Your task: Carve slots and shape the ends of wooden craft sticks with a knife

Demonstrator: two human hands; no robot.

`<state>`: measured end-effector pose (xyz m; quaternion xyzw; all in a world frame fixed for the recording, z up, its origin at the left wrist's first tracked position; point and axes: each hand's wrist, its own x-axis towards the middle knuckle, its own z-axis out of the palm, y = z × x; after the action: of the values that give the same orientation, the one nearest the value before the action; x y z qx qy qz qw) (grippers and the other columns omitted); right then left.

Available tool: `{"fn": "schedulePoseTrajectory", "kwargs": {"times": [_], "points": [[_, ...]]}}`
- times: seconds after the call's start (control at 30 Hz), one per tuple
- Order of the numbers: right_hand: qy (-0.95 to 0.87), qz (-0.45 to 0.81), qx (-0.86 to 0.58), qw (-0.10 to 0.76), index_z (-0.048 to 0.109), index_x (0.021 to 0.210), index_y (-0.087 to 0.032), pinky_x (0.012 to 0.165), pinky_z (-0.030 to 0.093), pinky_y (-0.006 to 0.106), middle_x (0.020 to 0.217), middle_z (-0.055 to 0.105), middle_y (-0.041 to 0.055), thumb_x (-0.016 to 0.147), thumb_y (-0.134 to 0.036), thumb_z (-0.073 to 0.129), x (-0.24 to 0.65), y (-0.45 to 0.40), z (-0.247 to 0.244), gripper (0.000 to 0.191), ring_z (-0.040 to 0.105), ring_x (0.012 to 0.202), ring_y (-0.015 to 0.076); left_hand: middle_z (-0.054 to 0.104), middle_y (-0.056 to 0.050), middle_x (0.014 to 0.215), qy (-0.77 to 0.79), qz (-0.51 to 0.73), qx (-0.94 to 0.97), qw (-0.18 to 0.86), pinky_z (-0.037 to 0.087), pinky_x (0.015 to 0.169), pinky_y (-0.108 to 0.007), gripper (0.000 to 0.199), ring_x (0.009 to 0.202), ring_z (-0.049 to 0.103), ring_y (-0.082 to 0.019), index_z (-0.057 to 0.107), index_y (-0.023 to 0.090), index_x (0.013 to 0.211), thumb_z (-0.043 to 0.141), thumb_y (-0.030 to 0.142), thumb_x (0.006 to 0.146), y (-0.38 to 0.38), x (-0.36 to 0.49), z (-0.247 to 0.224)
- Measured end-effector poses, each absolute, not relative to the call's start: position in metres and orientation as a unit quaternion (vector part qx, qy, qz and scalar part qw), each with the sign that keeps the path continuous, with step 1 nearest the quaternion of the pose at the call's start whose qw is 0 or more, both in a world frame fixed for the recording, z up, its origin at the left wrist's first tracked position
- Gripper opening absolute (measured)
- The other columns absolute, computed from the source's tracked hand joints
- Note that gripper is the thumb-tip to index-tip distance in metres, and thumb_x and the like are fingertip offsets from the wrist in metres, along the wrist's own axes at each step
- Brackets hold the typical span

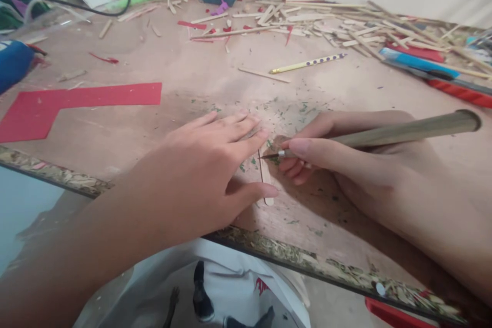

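Note:
My left hand [215, 156] lies flat on the wooden board, fingers stretched out. Its thumb and index finger press on a narrow wooden craft stick [268, 184], whose rounded near end pokes out past the thumb. My right hand [334, 159] grips a thin pointed tool with a wooden handle [407, 132] like a pen. The handle slants up to the right, and a small metal collar sits near the fingertips. The dark tip touches or nearly touches the stick beside my left index finger. Green shavings are scattered around both hands.
A red foam-like sheet [92, 96] lies at left. Behind are a yellow pencil [307, 63], a thin stick [264, 75] and a pile of wooden sticks [326, 23]. A blue-and-red cutter-like tool [426, 64] lies right. The board's rough front edge [292, 252] runs below my hands.

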<state>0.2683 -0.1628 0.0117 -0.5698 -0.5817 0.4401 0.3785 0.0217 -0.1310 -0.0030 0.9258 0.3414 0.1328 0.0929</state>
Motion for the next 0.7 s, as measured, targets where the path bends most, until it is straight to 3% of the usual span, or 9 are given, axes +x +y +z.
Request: {"fn": "schedulePoseTrajectory", "kwargs": {"times": [0.27, 0.5, 0.7], "points": [[-0.594, 0.417, -0.567, 0.389, 0.091, 0.082, -0.031, 0.054, 0.059, 0.017, 0.073, 0.083, 0.0021, 0.091, -0.049, 0.097, 0.263, -0.161, 0.013, 0.021, 0.078, 0.062, 0.0157, 0.056, -0.007, 0.178, 0.343, 0.112, 0.930, 0.075, 0.040, 0.145, -0.060, 0.068, 0.171, 0.052, -0.031, 0.060, 0.019, 0.171, 0.048, 0.063, 0.120, -0.131, 0.023, -0.001], [-0.600, 0.432, -0.564, 0.369, 0.088, 0.074, -0.028, 0.050, 0.056, 0.020, 0.072, 0.082, 0.0037, 0.090, -0.044, 0.098, 0.263, -0.159, 0.019, 0.025, 0.077, 0.061, 0.0173, 0.067, -0.017, 0.166, 0.303, 0.136, 0.943, 0.037, 0.038, 0.145, -0.062, 0.078, 0.160, 0.064, -0.036, 0.066, 0.008, 0.163, 0.061, 0.068, 0.114, -0.129, 0.022, -0.004], [-0.594, 0.435, -0.570, 0.365, 0.089, 0.075, -0.028, 0.050, 0.057, 0.025, 0.074, 0.083, 0.0059, 0.089, -0.038, 0.097, 0.263, -0.157, 0.022, 0.019, 0.080, 0.064, 0.0218, 0.066, -0.014, 0.168, 0.322, 0.133, 0.937, 0.031, 0.038, 0.145, -0.060, 0.078, 0.161, 0.063, -0.035, 0.066, 0.012, 0.164, 0.060, 0.071, 0.113, -0.130, 0.023, -0.004]]}}
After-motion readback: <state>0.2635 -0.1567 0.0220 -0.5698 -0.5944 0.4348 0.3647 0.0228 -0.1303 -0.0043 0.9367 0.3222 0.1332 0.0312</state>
